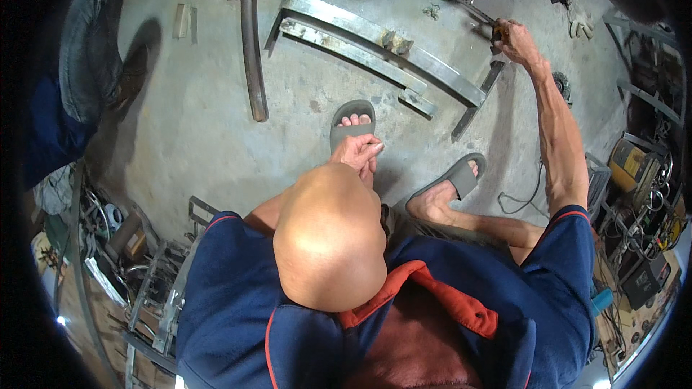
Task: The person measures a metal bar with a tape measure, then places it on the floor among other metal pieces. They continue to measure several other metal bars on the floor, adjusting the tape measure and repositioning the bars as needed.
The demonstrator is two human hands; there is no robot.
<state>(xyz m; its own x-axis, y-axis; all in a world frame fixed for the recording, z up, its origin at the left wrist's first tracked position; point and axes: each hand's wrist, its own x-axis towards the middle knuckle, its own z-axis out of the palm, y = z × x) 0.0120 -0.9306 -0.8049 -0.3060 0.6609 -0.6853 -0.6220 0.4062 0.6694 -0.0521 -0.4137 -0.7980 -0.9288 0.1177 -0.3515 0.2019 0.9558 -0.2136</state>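
Gripping a small black-and-yellow object point(497, 31) in the right hand point(520, 42), with the arm stretched forward, holding it just beyond the far end of a short, dark, flat metal bar point(469, 119). Bending the left hand's point(357, 150) fingers inward beside a bare knee point(328, 238), above a grey slide sandal point(342, 132), not showing whether anything is being pinched there. Squatting before a wide, silvery metal bar point(346, 21) and a narrower one point(339, 49), lying side by side on the grey concrete floor point(202, 130), right of a long-handled steel hammer point(252, 57).
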